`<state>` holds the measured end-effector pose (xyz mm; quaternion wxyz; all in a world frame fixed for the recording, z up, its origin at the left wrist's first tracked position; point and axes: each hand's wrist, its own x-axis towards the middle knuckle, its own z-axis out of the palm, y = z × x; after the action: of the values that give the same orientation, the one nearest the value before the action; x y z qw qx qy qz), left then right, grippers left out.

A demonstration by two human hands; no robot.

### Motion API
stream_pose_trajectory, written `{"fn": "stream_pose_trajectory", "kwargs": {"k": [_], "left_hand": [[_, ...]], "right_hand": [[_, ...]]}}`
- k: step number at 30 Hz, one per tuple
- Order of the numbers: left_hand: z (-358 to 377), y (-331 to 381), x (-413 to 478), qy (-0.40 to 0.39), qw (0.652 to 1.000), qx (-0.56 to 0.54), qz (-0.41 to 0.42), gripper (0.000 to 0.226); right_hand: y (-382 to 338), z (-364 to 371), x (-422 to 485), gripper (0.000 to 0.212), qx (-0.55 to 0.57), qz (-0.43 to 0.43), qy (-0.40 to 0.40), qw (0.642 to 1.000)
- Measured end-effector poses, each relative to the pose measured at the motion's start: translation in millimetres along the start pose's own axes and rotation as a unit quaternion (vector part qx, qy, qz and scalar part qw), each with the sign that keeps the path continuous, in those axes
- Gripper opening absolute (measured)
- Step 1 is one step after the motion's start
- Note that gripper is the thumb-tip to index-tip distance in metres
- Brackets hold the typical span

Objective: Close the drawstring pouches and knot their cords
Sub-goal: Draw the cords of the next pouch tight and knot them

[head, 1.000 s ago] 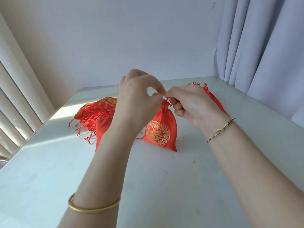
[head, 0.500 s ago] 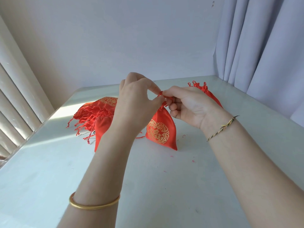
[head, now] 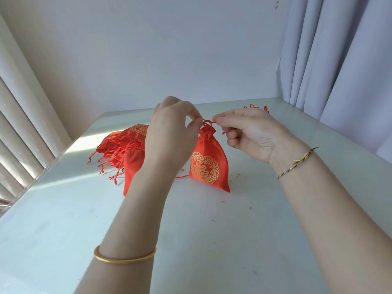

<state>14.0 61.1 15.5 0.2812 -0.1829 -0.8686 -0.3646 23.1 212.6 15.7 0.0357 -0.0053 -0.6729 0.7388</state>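
pouch (head: 209, 164) cords (head: 207, 122) pinched taut between both hands

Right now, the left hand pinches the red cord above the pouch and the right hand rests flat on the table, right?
Not quite. The left hand does pinch the red cord above the pouch. But the right hand is not flat on the table. It is raised, and its fingers pinch the other side of the same cord. The head view shows this.
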Motion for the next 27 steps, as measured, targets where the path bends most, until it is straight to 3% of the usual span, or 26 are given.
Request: {"fn": "stream_pose_trajectory", "kwargs": {"k": [4, 16, 20, 22, 23, 25, 27], "left_hand": [[-2, -5, 1, -0.032, 0.999, -0.006, -0.026, 0.007], [1, -5, -2, -0.104, 0.994, -0.002, -0.045, 0.015], [8, 2, -5, -0.113, 0.987, -0.072, -0.085, 0.013], [11, 5, -5, -0.094, 0.975, -0.151, -0.134, 0.014], [12, 6, -5, -0.084, 0.966, -0.190, -0.157, 0.015], [13, 8, -3, -0.078, 0.945, -0.256, -0.190, 0.016], [12, 10, -3, -0.076, 0.923, -0.312, -0.214, 0.020]], "right_hand": [[3, -11, 3, 0.006, -0.116, -0.054, 0.031, 0.991], [19, -19, 11, 0.021, -0.164, -0.126, 0.067, 0.976], [27, -18, 14, 0.021, -0.227, -0.141, 0.105, 0.958], [27, -16, 14, 0.006, -0.204, -0.115, 0.091, 0.968], [26, -16, 13, 0.010, -0.172, -0.084, 0.071, 0.979], [22, -21, 10, 0.044, -0.122, -0.014, 0.025, 0.992], [22, -24, 3, 0.058, -0.176, 0.017, -0.021, 0.984]]}}
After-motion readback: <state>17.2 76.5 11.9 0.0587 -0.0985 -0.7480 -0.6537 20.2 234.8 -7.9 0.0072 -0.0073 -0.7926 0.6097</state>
